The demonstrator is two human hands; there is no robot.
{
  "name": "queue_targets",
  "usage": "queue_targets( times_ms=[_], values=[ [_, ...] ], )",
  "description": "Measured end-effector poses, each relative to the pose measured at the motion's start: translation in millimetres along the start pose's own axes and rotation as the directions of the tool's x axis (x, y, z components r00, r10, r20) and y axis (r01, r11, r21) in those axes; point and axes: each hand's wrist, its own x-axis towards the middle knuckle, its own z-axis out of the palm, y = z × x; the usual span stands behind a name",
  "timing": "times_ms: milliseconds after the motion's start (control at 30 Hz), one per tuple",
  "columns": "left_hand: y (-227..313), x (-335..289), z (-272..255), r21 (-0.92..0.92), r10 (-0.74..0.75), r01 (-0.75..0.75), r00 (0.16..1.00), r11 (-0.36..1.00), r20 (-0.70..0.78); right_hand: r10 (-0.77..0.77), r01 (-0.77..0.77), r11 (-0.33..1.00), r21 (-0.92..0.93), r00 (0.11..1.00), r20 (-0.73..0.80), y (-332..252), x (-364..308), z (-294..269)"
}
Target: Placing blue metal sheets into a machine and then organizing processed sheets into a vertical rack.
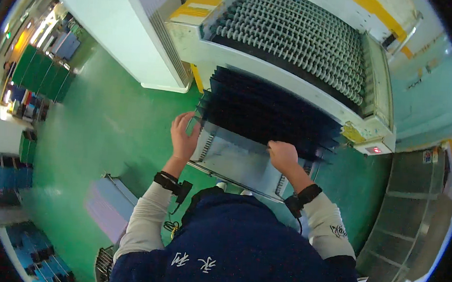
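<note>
Thin dark panels (pixel 259 109) stand on edge in several rows in a metal rack (pixel 233 182) in front of me. My left hand (pixel 184 138) is at the left corner of the nearest panel, its fingers and thumb bent around the edge. Closed at that panel's upper edge, right of the middle, is my right hand (pixel 283 156), with its fingertips partly hidden. Toothed strips (pixel 206 147) line the rack's sides, and its pale lower part shows between my hands. A black strap with a small device is on each wrist.
Just beyond the rack stands a machine with rows of grey rollers (pixel 296 41). A tall white cabinet (pixel 124 29) is to its left. A grey box-like thing (pixel 111 206) is on the green floor (pixel 112 117) at my left. A metal-framed panel (pixel 407 216) stands at the right.
</note>
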Motion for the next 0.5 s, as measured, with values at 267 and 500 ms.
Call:
queue_targets(
  times_ms=[267, 500],
  values=[
    [-53.8, -21.7, -11.0, -0.218, -0.325, 0.298, 0.941, 0.929, -0.099, -0.016, 0.012, 0.999, -0.029, 0.992, -0.122, -34.8, -22.0, -125.3],
    [-63.8, -10.0, 19.6, -0.423, -0.490, 0.455, 0.871, 0.783, 0.031, 0.225, -0.141, 0.952, 0.271, 0.923, -0.313, 38.8, -75.4, -241.0]
  ],
)
